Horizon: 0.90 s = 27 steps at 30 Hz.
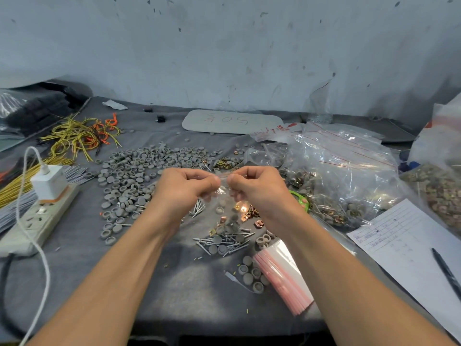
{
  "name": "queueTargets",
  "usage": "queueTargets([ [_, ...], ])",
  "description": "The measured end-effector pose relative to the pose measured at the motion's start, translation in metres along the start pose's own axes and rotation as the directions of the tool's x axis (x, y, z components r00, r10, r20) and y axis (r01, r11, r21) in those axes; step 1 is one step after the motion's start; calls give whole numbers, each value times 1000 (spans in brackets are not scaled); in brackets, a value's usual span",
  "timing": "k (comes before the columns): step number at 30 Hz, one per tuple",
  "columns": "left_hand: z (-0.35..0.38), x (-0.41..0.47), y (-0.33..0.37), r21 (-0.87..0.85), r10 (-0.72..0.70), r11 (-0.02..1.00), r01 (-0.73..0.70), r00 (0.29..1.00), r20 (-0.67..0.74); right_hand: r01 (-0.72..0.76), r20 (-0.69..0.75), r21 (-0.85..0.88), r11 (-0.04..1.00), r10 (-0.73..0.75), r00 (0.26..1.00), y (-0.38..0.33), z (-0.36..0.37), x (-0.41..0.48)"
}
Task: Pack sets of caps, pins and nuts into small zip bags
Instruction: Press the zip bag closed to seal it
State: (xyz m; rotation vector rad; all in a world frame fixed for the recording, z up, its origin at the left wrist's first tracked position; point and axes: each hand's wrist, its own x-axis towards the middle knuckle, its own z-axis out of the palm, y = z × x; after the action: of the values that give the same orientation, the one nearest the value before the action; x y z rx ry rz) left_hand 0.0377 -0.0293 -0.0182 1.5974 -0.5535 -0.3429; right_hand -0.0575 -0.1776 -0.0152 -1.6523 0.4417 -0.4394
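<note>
My left hand [187, 186] and my right hand [254, 188] face each other above the table's middle, and both pinch the top edge of a small clear zip bag [222, 189] that hangs between them. Its contents are too blurred to tell. Grey round caps [139, 171] lie in a wide heap behind and left of my hands. Silver pins [224, 242] with a few caps lie in a pile below them. Copper-coloured nuts [247, 213] are scattered under my right hand. A stack of empty zip bags with pink strips [283, 273] lies at the near right.
Large clear bags of packed sets [334, 176] fill the right side. A paper sheet [409, 245] with a pen [447, 273] lies at the right edge. A power strip with a charger [43, 203] and yellow wires [79, 136] sit on the left. Green scissors [300, 198] lie right of my hand.
</note>
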Motion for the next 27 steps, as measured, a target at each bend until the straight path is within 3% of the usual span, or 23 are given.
queueTargets([
  [27, 17, 0, -1, 35, 43, 998, -42, 999, -12, -59, -24, 16, 998, 59, 998, 1, -4, 0],
])
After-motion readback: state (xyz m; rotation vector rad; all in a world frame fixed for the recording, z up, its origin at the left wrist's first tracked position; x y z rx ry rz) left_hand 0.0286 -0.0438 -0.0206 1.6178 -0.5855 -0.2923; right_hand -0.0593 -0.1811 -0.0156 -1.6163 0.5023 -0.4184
